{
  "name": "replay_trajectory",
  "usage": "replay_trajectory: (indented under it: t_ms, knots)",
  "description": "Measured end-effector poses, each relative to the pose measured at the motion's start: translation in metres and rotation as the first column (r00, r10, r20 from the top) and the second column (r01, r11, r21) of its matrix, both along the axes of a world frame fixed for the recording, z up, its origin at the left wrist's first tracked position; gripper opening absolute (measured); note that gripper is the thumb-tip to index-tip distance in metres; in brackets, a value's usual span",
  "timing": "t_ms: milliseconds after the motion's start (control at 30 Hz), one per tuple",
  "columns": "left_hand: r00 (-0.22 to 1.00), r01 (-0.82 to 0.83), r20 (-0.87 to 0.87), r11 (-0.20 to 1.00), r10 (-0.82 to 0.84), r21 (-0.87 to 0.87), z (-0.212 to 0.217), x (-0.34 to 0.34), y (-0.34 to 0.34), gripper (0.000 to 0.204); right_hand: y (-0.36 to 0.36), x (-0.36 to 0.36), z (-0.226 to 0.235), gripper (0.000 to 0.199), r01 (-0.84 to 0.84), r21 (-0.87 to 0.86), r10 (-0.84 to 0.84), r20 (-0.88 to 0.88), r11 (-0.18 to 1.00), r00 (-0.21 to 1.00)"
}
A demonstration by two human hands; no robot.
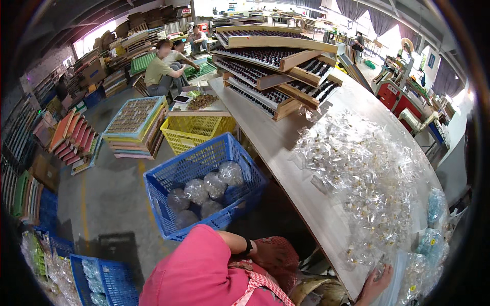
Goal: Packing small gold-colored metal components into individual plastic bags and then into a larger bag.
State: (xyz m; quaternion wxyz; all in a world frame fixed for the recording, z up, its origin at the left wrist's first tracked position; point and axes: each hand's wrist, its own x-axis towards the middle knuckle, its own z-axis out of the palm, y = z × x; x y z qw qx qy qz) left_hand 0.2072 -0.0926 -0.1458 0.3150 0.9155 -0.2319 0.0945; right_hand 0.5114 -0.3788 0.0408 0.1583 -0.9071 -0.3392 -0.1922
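Observation:
My left hand (pixel 271 254), with a dark band at its wrist, lies in shadow on the red patterned cloth (pixel 288 247) over my lap. Its fingers look stretched out and hold nothing I can see. At the near right edge of the table, my right hand (pixel 375 286) has its fingers closed on a small clear plastic packet (pixel 378 270); what is in the packet is too small to make out. Beyond that hand spreads a wide heap of clear plastic packets (pixel 365 168), with small yellowish bits inside.
Wooden-framed trays of dark small parts (pixel 275 66) are stacked on the table (pixel 265 137). A blue crate (pixel 204 158) with filled clear bags (pixel 196 191) stands left of it. Beyond are a yellow crate (pixel 196 127), stacked trays (pixel 133 120) and seated people (pixel 163 71). Bluish bags (pixel 431 242) lie at right.

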Motion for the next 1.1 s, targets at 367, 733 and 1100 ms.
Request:
replay_trajectory:
  t_ms: [367, 733, 1100]
  knots:
    - [0.996, -0.004, 0.087, 1.000, 0.005, -0.018, -0.015, 0.004, 0.000, 0.034, 0.009, -0.013, 0.015, 0.044, 0.014, 0.019, -0.013, -0.039, 1.000, 0.999]
    - [0.998, 0.013, 0.054, 1.000, -0.012, -0.013, -0.003, 0.002, 0.003, 0.036, 0.010, -0.013, 0.012, 0.044, 0.042, 0.017, -0.041, -0.033, 0.999, 0.999]
    - [0.999, 0.003, 0.049, 1.000, -0.003, 0.003, 0.003, 0.002, 0.002, 0.030, 0.008, -0.007, 0.007, 0.046, 0.037, 0.003, -0.037, -0.009, 0.999, 0.999]
